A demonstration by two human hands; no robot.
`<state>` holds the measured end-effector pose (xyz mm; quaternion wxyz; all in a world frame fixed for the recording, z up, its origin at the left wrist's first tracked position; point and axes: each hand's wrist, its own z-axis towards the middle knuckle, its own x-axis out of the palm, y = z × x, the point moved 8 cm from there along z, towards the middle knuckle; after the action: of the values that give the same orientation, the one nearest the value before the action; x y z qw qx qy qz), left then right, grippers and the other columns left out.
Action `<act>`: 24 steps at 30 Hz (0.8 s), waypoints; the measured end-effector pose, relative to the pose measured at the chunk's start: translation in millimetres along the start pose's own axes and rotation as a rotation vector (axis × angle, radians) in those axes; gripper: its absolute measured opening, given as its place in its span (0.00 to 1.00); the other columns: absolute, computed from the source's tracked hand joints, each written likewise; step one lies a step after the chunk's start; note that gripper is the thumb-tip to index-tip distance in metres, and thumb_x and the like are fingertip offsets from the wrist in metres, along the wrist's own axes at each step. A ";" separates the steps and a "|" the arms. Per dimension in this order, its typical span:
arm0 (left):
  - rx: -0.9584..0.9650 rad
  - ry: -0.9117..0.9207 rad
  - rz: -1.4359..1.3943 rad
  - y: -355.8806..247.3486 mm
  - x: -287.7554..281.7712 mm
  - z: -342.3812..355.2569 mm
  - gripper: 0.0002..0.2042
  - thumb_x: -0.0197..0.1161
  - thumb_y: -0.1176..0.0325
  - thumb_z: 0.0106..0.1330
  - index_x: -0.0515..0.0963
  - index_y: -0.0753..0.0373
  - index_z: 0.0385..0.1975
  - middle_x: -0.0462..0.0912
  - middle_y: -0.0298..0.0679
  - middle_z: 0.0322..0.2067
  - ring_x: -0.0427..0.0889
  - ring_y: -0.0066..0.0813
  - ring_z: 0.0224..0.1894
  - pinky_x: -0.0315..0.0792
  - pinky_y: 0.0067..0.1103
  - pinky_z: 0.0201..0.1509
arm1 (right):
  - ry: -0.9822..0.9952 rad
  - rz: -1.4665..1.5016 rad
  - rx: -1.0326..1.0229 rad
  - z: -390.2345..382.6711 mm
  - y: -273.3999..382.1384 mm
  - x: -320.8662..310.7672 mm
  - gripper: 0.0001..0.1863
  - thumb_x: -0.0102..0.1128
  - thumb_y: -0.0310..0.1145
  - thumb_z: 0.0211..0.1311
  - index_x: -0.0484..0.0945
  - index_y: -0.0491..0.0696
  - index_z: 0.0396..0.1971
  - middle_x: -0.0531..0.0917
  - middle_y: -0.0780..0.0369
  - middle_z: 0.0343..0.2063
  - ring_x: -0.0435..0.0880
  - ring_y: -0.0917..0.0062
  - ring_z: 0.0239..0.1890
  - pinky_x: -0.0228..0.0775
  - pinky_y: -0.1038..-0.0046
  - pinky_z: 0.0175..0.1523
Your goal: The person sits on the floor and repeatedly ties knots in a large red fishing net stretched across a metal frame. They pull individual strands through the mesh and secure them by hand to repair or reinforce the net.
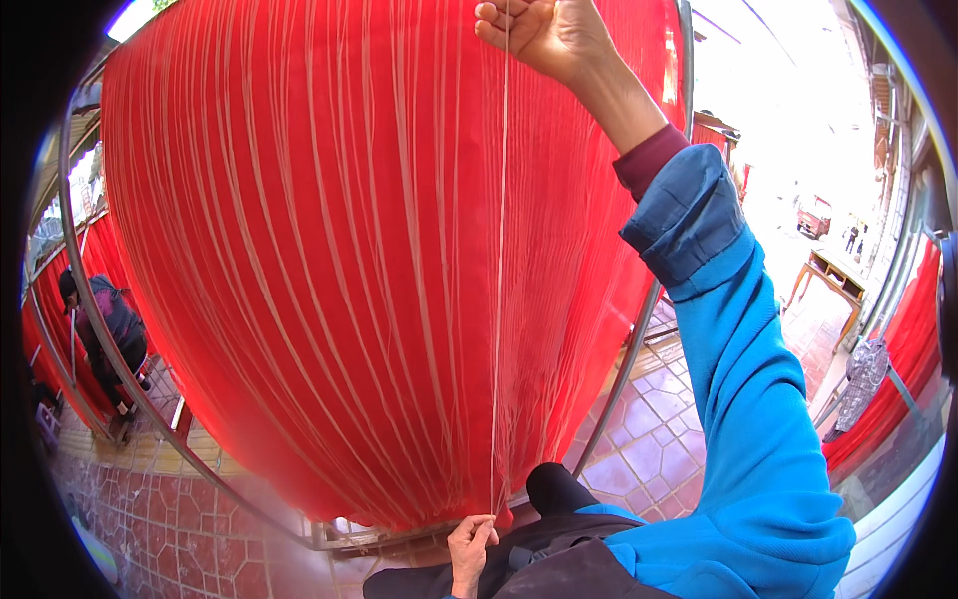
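Head view of a person working with two bare hands at a broad red hanging sheet point(384, 260), which fills the centre of the frame and is crossed from top to bottom by many pale, thread-like lines. A single pale strand point(500, 260) runs almost vertically and nearly straight in front of the sheet, right of centre, from the upper edge of the frame down to the lower middle. At its lower part, the left hand point(471, 544) is closed, gripping the strand between bent fingers just before the foot of the sheet. The right hand point(547, 35), at the top of the frame right of centre, is raised with its palm side visible and its fingers curled; the strand crosses these fingers, but whether they grip it cannot be told, the upper edge cutting the hand off. The right arm, in a rolled blue sleeve point(743, 339) with a dark red cuff point(651, 160), descends through the right half to the lower right. A grey metal frame point(687, 60) borders the sheet on both sides, standing over tiled paving point(649, 429). At the far left, another person point(115, 324) in dark clothing bends beside further red material. At the right are a wooden table point(836, 278) and, farther off, a red vehicle point(814, 217).
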<state>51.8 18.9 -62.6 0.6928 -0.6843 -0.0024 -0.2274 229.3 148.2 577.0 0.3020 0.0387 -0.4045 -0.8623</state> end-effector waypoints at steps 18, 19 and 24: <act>-0.030 -0.068 -0.070 20.4 -9.0 4.8 0.05 0.57 0.76 0.65 0.78 0.68 0.37 0.77 0.32 0.20 0.73 0.15 0.21 0.66 0.13 0.25 | 0.047 -0.035 -0.066 -26.6 -17.2 -7.0 0.18 0.50 0.39 0.65 0.71 0.47 0.52 0.81 0.56 0.25 0.80 0.68 0.25 0.75 0.63 0.36; 0.017 -0.111 0.061 20.9 -13.6 5.0 0.05 0.58 0.75 0.65 0.78 0.69 0.37 0.77 0.32 0.20 0.73 0.15 0.21 0.66 0.12 0.26 | 0.043 0.062 -0.016 -38.4 -29.5 -9.9 0.17 0.51 0.38 0.64 0.73 0.48 0.49 0.82 0.56 0.25 0.81 0.68 0.25 0.75 0.63 0.37; -0.012 -0.164 0.227 56.2 -40.4 7.1 0.07 0.60 0.74 0.63 0.79 0.68 0.39 0.80 0.31 0.31 0.75 0.16 0.33 0.71 0.15 0.39 | 0.000 -0.074 0.084 -114.3 -116.6 -31.3 0.17 0.48 0.42 0.67 0.75 0.45 0.47 0.83 0.55 0.28 0.83 0.68 0.29 0.77 0.64 0.40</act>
<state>35.6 36.0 -128.1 0.7076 -0.7004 0.0198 -0.0912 233.3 145.7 410.8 0.2680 0.0663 -0.4388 -0.8551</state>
